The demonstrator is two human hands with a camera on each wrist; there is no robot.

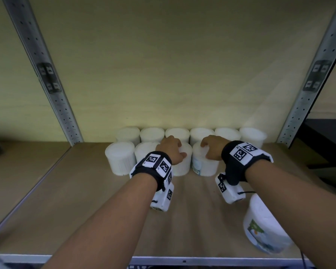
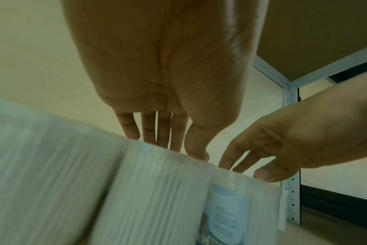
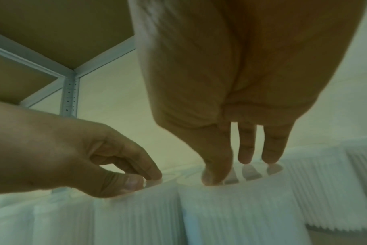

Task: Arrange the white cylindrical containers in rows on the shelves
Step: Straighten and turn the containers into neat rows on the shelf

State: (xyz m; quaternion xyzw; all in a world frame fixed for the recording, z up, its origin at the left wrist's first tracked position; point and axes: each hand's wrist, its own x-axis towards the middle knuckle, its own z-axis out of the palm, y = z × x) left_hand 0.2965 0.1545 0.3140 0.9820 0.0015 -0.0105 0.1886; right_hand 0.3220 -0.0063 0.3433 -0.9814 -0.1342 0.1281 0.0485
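Observation:
Two rows of white cylindrical containers stand at the back of the shelf (image 1: 75, 200): a back row (image 1: 202, 133) of several and a shorter front row (image 1: 120, 158). My left hand (image 1: 171, 150) (image 2: 178, 149) lies over the third front container (image 1: 180, 167) (image 2: 157, 190). Its fingers are curled over the lid and the thumb is on the near rim. My right hand (image 1: 211, 150) (image 3: 230, 169) is over the blue-labelled fourth container (image 1: 206, 166) (image 3: 230, 215). Its thumb touches the lid and its straight fingertips are at the surface. Another container (image 1: 264, 226) stands at the front right.
Perforated metal uprights (image 1: 46, 74) (image 1: 314, 74) frame the shelf on both sides, and a pale wall closes the back. The metal front lip (image 1: 182, 261) runs along the bottom edge. Bare wooden shelf spreads left of the front row and in front of it.

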